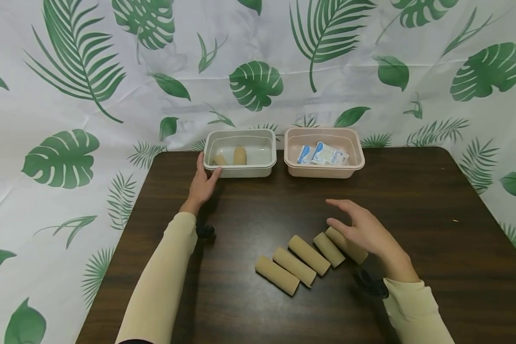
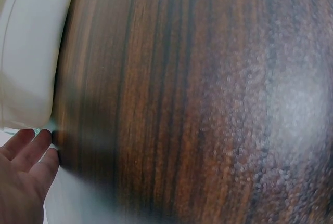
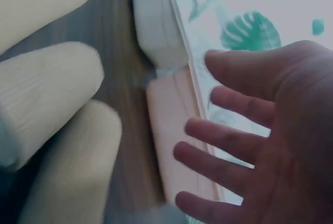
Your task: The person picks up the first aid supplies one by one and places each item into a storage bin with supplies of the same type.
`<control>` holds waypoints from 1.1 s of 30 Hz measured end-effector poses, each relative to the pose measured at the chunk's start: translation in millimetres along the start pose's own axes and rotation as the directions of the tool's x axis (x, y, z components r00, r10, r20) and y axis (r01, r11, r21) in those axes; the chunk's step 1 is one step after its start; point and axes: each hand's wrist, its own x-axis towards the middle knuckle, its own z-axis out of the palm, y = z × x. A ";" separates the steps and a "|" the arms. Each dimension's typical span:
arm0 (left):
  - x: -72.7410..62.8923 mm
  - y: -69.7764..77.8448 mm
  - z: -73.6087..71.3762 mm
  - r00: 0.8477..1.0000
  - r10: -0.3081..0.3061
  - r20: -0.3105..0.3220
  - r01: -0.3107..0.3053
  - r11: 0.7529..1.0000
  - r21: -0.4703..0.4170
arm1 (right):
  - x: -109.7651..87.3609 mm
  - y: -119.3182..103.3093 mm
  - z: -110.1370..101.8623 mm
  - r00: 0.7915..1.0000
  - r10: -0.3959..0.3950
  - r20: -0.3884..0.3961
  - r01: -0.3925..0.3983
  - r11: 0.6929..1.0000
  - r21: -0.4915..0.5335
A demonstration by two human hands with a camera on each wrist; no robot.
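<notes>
My left hand [image 1: 202, 188] rests at the near left corner of a white plastic bin [image 1: 245, 171]. Its thumb lies at the front rim and its straight fingers run along the left side. Two short brown cardboard tubes [image 1: 240, 156] lie in that bin. Over the right end of a slanted row of several cardboard tubes [image 1: 308, 255] hovers my right hand [image 1: 367, 234]. The right wrist view shows its fingers [image 3: 223, 141] spread, with nothing held. The right hand partly covers the rightmost tube [image 1: 348, 246] in the head view.
A pink plastic bin [image 1: 322, 171] stands just right of the white one, with white and blue packets [image 1: 327, 154] inside. Both bins sit at the far edge of the dark wooden table [image 1: 241, 210]. Behind them hangs a leaf-patterned white cloth [image 1: 215, 86].
</notes>
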 end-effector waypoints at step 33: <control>-0.3 -1.5 0.4 1.000 0.003 0.005 -0.003 1.000 0.002 | -80.1 31.1 49.4 0.966 0.152 -0.208 -0.163 0.986 -0.033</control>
